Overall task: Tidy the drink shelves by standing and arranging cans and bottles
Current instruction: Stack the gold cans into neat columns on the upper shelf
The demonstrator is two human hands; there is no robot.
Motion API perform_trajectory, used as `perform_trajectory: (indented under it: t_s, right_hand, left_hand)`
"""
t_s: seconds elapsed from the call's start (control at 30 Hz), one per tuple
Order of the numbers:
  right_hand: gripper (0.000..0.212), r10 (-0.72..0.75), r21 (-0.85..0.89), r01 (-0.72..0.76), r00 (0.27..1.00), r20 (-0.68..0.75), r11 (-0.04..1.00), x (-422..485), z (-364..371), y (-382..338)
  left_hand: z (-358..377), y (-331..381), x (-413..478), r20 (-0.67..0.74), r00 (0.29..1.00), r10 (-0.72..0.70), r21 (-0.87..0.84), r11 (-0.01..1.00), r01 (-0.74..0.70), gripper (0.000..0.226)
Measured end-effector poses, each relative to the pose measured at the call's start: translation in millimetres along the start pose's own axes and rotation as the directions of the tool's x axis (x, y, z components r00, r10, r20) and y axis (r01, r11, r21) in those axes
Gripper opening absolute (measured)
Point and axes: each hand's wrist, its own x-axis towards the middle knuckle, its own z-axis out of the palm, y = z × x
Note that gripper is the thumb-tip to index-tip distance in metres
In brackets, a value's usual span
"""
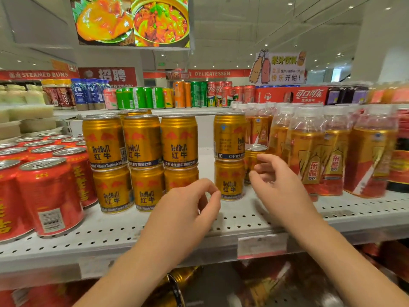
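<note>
Gold Red Bull cans (142, 160) stand two high in three stacks on the white perforated shelf (232, 220). After a gap there is a fourth two-high stack (229, 156). Behind it to the right stands a single gold can (254, 151). My right hand (278, 187) is in front of that can, its loosely curled fingertips right at the can's side without wrapping it. My left hand (190, 209) hovers over the shelf in front of the gap, fingers loosely curled and holding nothing.
Red cans (48, 196) crowd the shelf on the left. Shrink-wrapped packs of amber bottles (309, 156) fill the right side. A higher shelf behind holds green, orange and red cans (194, 94). More gold cans (174, 284) lie on the shelf below.
</note>
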Motion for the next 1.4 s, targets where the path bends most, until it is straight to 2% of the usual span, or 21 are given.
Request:
perform_trajectory:
  t_s: [0.1,0.2,0.27,0.37,0.57,0.73,0.87,1.03,1.2,1.33,1.4]
  right_hand:
    - [0.046,0.019,-0.049,-0.015,0.997,0.080,0.999,7,0,5]
    - [0.061,0.054,-0.157,-0.042,0.996,0.074,0.987,10,2,6]
    - [0.076,0.068,-0.261,-0.042,0.993,0.092,0.964,9,5,5]
    - [0.087,0.096,-0.252,-0.054,0.983,0.159,0.966,11,8,2]
    - [0.077,0.161,-0.103,-0.139,0.954,0.252,0.985,31,8,4]
    - [0.062,0.077,-0.026,-0.072,0.952,0.296,0.997,28,10,7]
    - [0.049,0.002,0.108,-0.042,0.938,0.346,0.993,26,16,4]
    - [0.061,-0.034,0.123,-0.010,0.938,0.346,0.992,32,15,2]
    - [0.061,-0.057,0.132,0.008,0.925,0.375,0.991,29,8,0]
    - [0.060,-0.103,0.148,0.056,0.938,0.331,0.987,12,13,-6]
    - [0.062,-0.116,0.176,0.062,0.941,0.317,0.983,6,16,-7]
  left_hand:
    - [11,2,-1,-0.010,1.000,-0.022,0.099,0.995,0.023,0.013]
    - [14,5,-4,-0.035,0.999,-0.022,0.173,0.984,0.028,0.014]
    - [15,7,-4,-0.046,0.998,-0.047,0.173,0.983,0.054,0.014]
    - [17,9,-2,-0.082,0.992,-0.099,0.136,0.985,0.110,0.014]
    - [21,13,1,-0.060,0.987,-0.149,0.244,0.957,0.159,0.018]
    - [23,8,-1,-0.143,0.976,-0.166,0.125,0.975,0.184,0.021]
    - [23,3,-4,-0.203,0.970,-0.132,0.058,0.987,0.146,0.014]
    - [21,-1,-5,-0.270,0.955,-0.121,-0.037,0.993,0.115,0.013]
    - [19,-2,-5,-0.291,0.954,-0.072,-0.067,0.996,0.055,0.011]
    - [14,10,-1,-0.259,0.966,-0.018,-0.081,0.997,-0.003,0.014]
    - [7,19,10,-0.292,0.956,-0.005,-0.079,0.997,-0.019,0.017]
